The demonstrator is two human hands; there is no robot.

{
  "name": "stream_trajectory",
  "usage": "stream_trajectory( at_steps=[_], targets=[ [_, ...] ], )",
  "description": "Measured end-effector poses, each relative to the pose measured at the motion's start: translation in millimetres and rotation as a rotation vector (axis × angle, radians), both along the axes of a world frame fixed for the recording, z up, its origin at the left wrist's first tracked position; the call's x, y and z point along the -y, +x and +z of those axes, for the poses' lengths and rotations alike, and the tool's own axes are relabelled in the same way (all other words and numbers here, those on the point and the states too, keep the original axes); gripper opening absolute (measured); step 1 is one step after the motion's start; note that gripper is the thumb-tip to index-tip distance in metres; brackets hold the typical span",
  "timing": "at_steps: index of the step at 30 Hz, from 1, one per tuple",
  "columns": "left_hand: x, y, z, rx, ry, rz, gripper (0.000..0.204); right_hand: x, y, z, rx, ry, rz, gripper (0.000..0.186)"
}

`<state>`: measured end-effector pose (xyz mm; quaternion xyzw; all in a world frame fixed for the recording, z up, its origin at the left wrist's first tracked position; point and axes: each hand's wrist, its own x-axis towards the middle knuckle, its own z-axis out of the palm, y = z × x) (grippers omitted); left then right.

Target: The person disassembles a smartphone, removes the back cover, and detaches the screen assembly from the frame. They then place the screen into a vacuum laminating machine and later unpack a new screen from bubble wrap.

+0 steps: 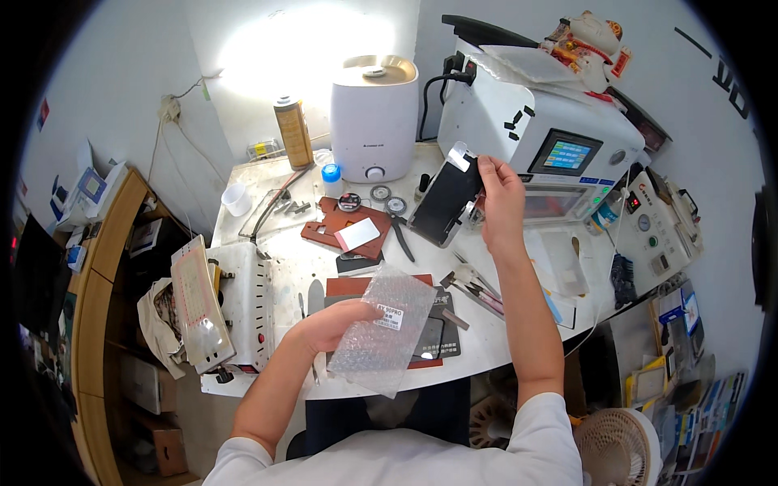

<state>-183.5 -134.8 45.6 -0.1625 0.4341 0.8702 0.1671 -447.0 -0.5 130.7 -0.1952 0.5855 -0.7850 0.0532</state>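
My left hand (344,320) grips a clear bubble-wrap pouch (385,352) with a white printed label on it, above the near part of the bench. Raised over the right half of the bench, my right hand (501,193) pinches the upper right edge of a thin black phone screen panel (447,198). A clear film tab sticks up from the panel's top corner. Beneath the pouch lie a dark grey work mat (448,344) and a reddish-brown pad (344,287), both partly covered. My left fingertips are partly behind the pouch.
Pliers (402,240) and a brown fixture plate (324,229) with a white card (357,234) lie mid-bench. Behind stand a white humidifier (373,121), a spray can (293,134) and a white machine with a screen (565,152). Tweezers and tools (478,293) rest at right.
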Motion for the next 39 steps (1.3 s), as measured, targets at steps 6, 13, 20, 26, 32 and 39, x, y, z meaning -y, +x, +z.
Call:
stream_trajectory(
  at_steps=[6, 13, 20, 26, 32, 39],
  targets=[
    [3, 0, -9, -0.248, -1.109, 0.233, 0.047, 11, 44, -6, 0.154, -0.015, 0.236, 0.025],
    [10, -5, 4, -0.327, -0.365, 0.486, 0.043, 11, 79, -25, 0.257, 0.019, 0.687, 0.021],
    [-10, -7, 6, -0.31, 0.468, -0.011, 0.051, 11, 101, -30, 0.288, 0.067, 0.682, 0.023],
    [-14, -7, 11, -0.288, 0.506, 0.01, 0.049, 10, 100, -36, 0.331, 0.093, 0.674, 0.023],
    [-10, -10, -11, -0.37, 0.599, 0.003, 0.034, 11, 100, -43, 0.395, 0.043, 0.733, 0.029],
    [-16, -6, 8, -0.379, 0.001, 0.415, 0.02, -2, 97, -60, 0.339, 0.121, 0.57, 0.048]
  ],
)
